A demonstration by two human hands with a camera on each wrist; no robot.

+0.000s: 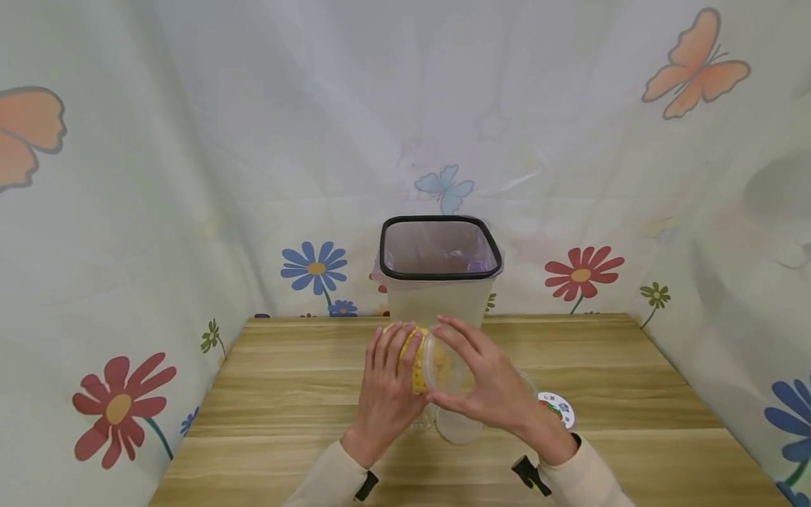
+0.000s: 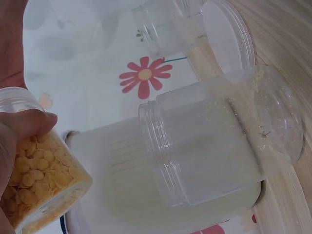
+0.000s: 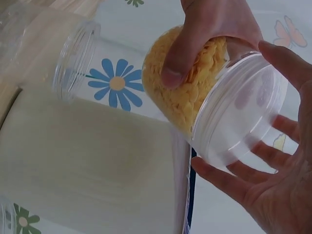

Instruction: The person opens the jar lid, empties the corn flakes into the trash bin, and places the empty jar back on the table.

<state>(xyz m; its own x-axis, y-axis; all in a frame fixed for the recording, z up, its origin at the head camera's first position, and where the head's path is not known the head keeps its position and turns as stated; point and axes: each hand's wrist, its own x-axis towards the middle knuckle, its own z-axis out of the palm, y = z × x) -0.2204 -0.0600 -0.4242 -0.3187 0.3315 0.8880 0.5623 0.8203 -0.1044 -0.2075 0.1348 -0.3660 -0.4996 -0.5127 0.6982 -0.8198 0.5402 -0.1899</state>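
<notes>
Left hand [image 1: 389, 384] grips clear, cylindrical plastic jar [image 1: 418, 373] of golden-yellow flakes [image 2: 41, 168]; right hand [image 1: 497, 387] holds its clear, round plastic lid [image 1: 443, 366]

In the head view, the jar is held tilted above the brown wood-grain table [image 1: 304, 436], its lid facing the person's right. The left hand's fingers wrap over the body; the right hand's thumb and fingers curve round the lid. Behind stands a tall, pale bin [image 1: 437, 299] with a black rim [image 1: 441, 276]. A whitish, translucent disc [image 1: 459, 427] lies beneath the right hand, and a white, round printed label [image 1: 557, 410] lies beside that wrist.

In the left wrist view, the left thumb presses across the jar near its lid. A large, clear, threaded plastic container [image 2: 214, 141] with yellow crumbs inside stands on the table before the bin.

In the right wrist view, the right fingertips touch the lid's edge, spread around it, while the left thumb lies against the flake-filled body. Another clear, threaded plastic container [image 3: 75, 61] stands near the blue printed flower [image 3: 117, 83] on the backdrop.
</notes>
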